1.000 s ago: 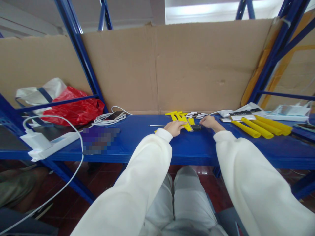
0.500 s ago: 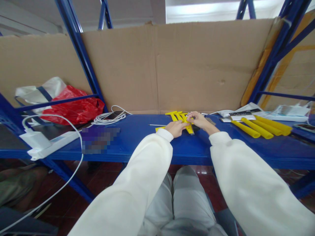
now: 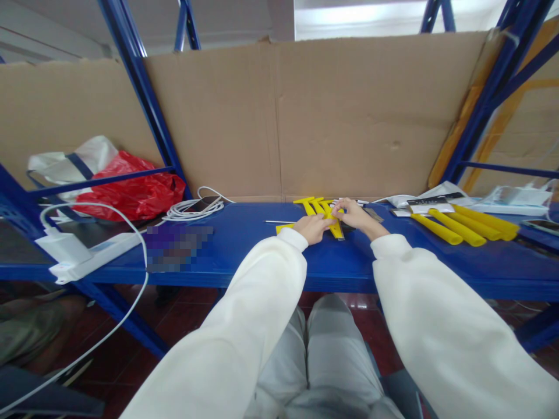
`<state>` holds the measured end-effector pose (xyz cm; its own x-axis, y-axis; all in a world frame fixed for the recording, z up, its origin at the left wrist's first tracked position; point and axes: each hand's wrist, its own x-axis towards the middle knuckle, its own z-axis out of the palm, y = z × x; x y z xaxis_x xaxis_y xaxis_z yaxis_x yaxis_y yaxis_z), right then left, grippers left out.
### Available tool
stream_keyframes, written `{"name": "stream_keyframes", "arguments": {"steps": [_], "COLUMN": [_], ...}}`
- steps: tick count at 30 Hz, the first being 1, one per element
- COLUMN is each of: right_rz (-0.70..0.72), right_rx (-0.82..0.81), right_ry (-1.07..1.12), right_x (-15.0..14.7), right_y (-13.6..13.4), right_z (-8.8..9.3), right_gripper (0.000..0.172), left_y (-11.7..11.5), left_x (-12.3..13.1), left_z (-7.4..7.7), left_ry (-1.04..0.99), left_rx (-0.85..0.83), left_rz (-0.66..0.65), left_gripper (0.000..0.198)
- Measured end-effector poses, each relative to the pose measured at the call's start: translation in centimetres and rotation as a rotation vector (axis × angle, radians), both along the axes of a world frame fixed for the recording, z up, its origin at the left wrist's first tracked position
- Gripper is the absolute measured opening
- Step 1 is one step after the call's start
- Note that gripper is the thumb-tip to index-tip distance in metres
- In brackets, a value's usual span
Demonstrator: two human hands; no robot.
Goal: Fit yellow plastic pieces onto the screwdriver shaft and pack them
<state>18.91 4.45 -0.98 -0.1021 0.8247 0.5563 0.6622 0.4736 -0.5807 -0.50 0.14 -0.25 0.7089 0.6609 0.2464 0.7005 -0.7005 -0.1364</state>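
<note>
Head cam: both hands [image 3: 311,228] at yel. pc. [image 3: 336,230]

Left arm [image 3: 255,289] and right arm [image 3: 432,302] stretched forward, angled inward. Left hand [image 3: 311,227] palm down, fingers pointing right. Right hand [image 3: 353,213] arched, fingers bent, thumb and index curled toward each other. Hands close together, sleeves down to wrists.

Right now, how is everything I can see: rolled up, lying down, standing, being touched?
Left hand: on the yellow part.
Right hand: bent, at the yellow part; grip unclear.
Yellow part: lying under both hands.
Yellow tubes: lying side by side.
White cable: coiled.
Red plastic bag: crumpled.
Cardboard panel: standing.
</note>
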Motion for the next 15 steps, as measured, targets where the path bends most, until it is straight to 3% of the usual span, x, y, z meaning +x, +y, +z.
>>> {"name": "stream_keyframes", "arguments": {"steps": [11,15], "right_rz": [-0.221,-0.264], "right_rx": [-0.104,-0.096], "right_ry": [0.163,0.272], "right_x": [-2.0,-2.0], "right_y": [-0.5,0.4], "right_z": [-0.6,-1.5], "right_gripper": [0.016,0.007], "left_y": [0.0,0.0], "left_x": [0.1,0.1], "left_z": [0.1,0.1], "left_ry": [0.018,0.002], "left_rx": [0.023,0.022], "left_rz": [0.045,0.055], "left_gripper": [0.049,0.048]}}
